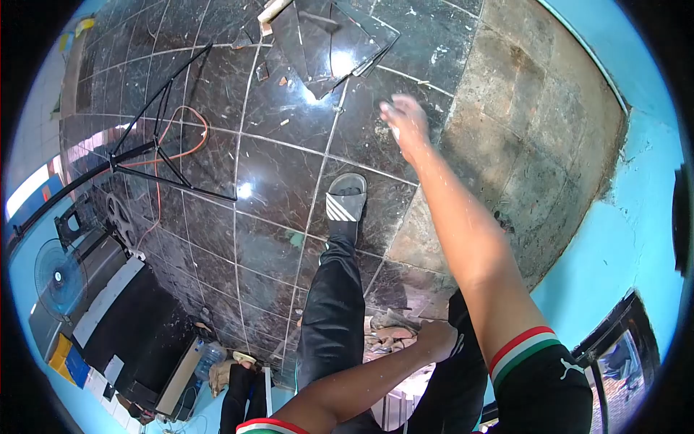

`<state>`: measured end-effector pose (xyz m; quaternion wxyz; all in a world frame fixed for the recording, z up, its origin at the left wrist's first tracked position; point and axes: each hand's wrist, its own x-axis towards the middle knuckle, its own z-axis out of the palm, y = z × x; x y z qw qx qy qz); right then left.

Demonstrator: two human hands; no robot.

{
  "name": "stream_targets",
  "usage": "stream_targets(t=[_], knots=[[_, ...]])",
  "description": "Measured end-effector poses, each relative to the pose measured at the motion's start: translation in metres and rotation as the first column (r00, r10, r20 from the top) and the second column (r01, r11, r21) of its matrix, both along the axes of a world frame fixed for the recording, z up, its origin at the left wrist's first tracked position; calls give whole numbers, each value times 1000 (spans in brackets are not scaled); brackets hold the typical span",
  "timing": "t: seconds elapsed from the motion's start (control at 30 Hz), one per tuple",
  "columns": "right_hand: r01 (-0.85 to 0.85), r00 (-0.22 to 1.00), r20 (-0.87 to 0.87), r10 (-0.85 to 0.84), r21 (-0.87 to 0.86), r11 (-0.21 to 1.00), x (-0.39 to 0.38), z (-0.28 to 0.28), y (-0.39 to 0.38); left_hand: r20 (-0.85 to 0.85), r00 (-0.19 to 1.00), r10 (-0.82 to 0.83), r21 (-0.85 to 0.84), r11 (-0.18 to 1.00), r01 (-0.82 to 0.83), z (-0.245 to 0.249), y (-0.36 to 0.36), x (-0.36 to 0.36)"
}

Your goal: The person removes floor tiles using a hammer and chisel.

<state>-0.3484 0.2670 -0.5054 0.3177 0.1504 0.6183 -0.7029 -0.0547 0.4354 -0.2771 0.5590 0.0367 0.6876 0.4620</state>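
My right hand (406, 126) reaches out over the floor, ahead of my sandalled foot. Its fingers are somewhat blurred, loosely curled and apart, and I see nothing between them. Beyond it lie several dark, glossy tiles (318, 40), stacked unevenly, with broken bits around them. My left hand (439, 341) is low down by my dark trouser leg, apparently against the knee. The fingers of that hand are mostly hidden. A pile of broken, pale pieces (390, 334) shows just beside it, between my legs.
A black metal frame (155, 145) stands on the left with an orange cable (206, 130) around it. A bare, tile-less strip (506, 137) runs along the blue wall (600, 260) at right. A fan (59, 275) and another person's legs (242, 394) are at lower left.
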Motion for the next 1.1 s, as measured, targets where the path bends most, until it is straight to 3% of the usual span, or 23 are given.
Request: stream_targets(t=[0.03,0.1,0.17,0.2,0.23,0.27,0.3,0.37,0.47,0.53,0.57,0.6,0.63,0.67,0.73,0.8,0.87,0.9,0.93,1.0,1.07,1.1], knots=[[17,1000,-25,-16,32,999,17,-20,23,13,999,-36,-3,999,36,3,-6,-6],[-104,957,-207,203,409,907,66,-95,100,3,997,-78,13,997,77,6,-23,-18],[-231,779,-269,566,717,658,126,-100,203,-24,991,-133,-8,991,133,7,-41,-28],[-281,768,15,640,907,315,173,-102,256,-43,985,-169,-34,985,167,8,-48,-33],[-317,402,182,897,947,-50,221,-116,329,-61,976,-208,-53,977,205,8,-54,-37],[-311,568,189,801,950,-4,313,-198,440,-67,973,-222,-77,973,217,15,-68,-51],[-515,619,398,677,857,-33,321,-120,445,-77,977,-199,-88,977,192,9,-72,-49],[-596,795,582,169,802,40,321,5,413,-69,982,-173,-94,982,166,3,-73,-39],[-678,731,660,171,732,70,377,41,452,-65,980,-186,-97,979,179,4,-62,-24],[-676,725,650,228,736,50,404,30,477,-94,966,-240,-96,968,231,8,-48,-15],[-674,721,644,255,738,42,415,24,491,-101,983,-154,-73,986,147,6,-38,-6],[-737,598,696,398,672,-67,406,18,499,-105,992,-66,-53,997,61,5,-27,6],[-691,652,653,386,721,-52,411,-4,515,-105,994,22,-33,999,-26,3,-16,17],[-642,702,606,375,766,-38,420,-32,536,-79,994,-69,17,997,71,3,-9,17],[-675,562,626,540,725,-137,424,-83,574,-108,989,-104,-13,995,103,-1,11,27],[-756,507,678,533,646,-104,393,-105,574,-88,985,-146,-80,987,139,-6,33,35],[-803,216,671,710,535,-262,379,-142,588,-99,980,-175,-147,976,160,-11,56,53],[-770,536,690,486,636,-55,352,-114,558,-109,975,-192,-181,969,171,-15,68,61],[-585,807,558,192,800,133,318,-77,520,-106,974,-202,-190,965,180,-13,79,62],[-694,717,676,171,665,275,289,-72,510,-63,980,-189,-193,966,174,-21,108,87],[-620,784,598,165,744,249,285,-75,506,25,993,-114,-182,976,117,-26,133,99],[-585,811,562,164,776,234,288,-78,509,-23,1000,11,-136,991,-14,-36,142,119]])
